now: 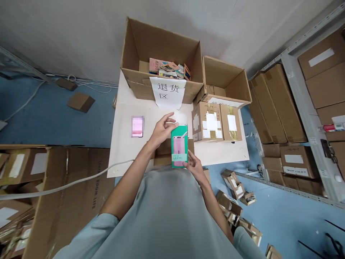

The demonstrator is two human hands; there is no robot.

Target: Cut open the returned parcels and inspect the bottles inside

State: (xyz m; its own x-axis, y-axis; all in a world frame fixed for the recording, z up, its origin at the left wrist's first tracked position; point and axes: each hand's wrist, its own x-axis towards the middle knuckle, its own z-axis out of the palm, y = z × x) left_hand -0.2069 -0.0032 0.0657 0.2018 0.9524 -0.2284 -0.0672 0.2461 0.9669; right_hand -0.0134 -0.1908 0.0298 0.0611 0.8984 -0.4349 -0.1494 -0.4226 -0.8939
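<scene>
A green product box printed with a pink cup-like item is held upright between both hands, close in front of my body. My left hand grips its top left corner, the thumb along the upper edge. My right hand has its fingers closed on the lower right edge. Behind and below the green box lies an open brown cardboard box near the table's front edge; my arms and the green box hide part of it. A phone with a blurred screen rests on the white table to the left.
A large open carton holding several small colourful packs stands at the back, a paper sign on its front. Right of it is a smaller open carton above two taped boxes. Shelving stands right; parcels lie on the floor.
</scene>
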